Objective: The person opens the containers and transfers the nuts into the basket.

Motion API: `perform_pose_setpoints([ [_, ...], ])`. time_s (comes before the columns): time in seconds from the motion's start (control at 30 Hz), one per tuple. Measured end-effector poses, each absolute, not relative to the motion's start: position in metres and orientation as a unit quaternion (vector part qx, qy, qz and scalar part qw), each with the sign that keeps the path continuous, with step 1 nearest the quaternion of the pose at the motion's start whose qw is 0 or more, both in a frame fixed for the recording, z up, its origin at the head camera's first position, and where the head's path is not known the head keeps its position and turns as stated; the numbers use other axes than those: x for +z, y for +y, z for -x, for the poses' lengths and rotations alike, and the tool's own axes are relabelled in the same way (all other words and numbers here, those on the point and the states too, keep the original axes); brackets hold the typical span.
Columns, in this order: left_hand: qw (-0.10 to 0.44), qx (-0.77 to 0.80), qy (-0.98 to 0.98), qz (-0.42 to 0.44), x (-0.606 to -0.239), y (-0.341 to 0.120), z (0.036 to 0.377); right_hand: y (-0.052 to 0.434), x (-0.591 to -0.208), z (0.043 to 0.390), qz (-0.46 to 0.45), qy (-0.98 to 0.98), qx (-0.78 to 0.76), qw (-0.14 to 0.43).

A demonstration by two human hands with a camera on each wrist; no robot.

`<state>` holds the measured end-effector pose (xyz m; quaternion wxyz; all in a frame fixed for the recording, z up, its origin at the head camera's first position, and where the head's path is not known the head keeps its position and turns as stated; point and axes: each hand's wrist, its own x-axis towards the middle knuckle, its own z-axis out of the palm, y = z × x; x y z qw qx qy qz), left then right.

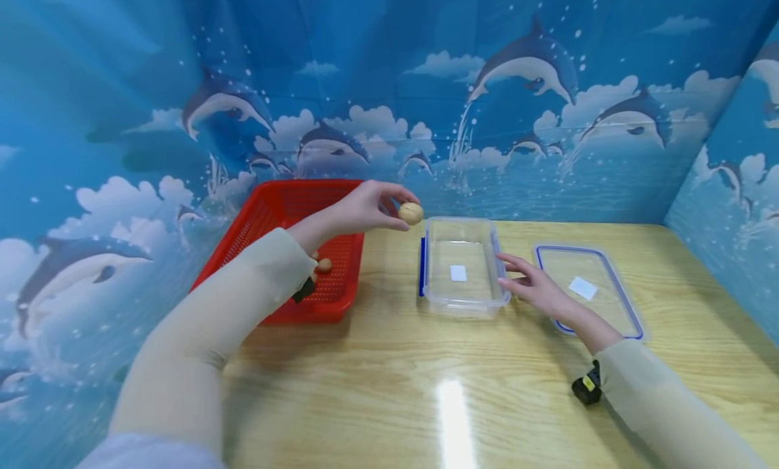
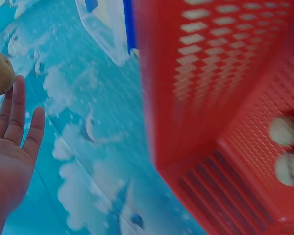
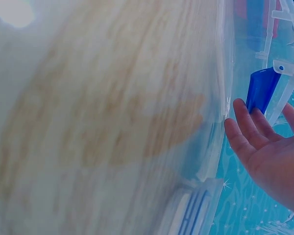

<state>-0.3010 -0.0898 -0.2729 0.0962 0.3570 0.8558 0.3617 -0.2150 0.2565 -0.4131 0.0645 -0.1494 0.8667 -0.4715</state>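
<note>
My left hand pinches a tan walnut in its fingertips, in the air between the red basket and the clear plastic box. In the left wrist view the walnut shows at the fingertips while the other fingers stretch straight. My right hand lies flat with straight fingers against the right side of the clear box. The right wrist view shows those fingers next to the box wall and a blue latch.
Two more walnuts lie in the red basket. The clear lid with a blue rim lies flat to the right of the box. All rests on a wooden table enclosed by dolphin-print walls.
</note>
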Motion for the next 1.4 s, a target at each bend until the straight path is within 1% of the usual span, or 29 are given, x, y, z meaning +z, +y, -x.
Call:
perform_pose_setpoints([
  [0.23, 0.061, 0.370, 0.879, -0.295, -0.278, -0.133, 0.298, 0.256, -0.412, 0.214, 0.147, 0.866, -0.473, 0.067],
  [0.4, 0.058, 0.373, 0.890, -0.257, -0.283, -0.163, 0.296, 0.256, -0.413, 0.215, 0.147, 0.867, -0.471, 0.068],
  [0.63, 0.054, 0.348, 0.907, -0.231, -0.295, -0.197, 0.296, 0.259, -0.414, 0.215, 0.144, 0.875, -0.457, 0.069],
  [0.9, 0.089, 0.310, 0.926, -0.196, -0.315, -0.226, 0.293, 0.258, -0.414, 0.215, 0.146, 0.873, -0.460, 0.065],
  [1.1, 0.136, 0.301, 0.928, -0.171, -0.328, -0.246, 0.292, 0.257, -0.414, 0.215, 0.146, 0.873, -0.461, 0.065],
  [1.4, 0.179, 0.290, 0.931, -0.131, -0.340, -0.260, 0.296, 0.257, -0.413, 0.215, 0.147, 0.869, -0.467, 0.068],
])
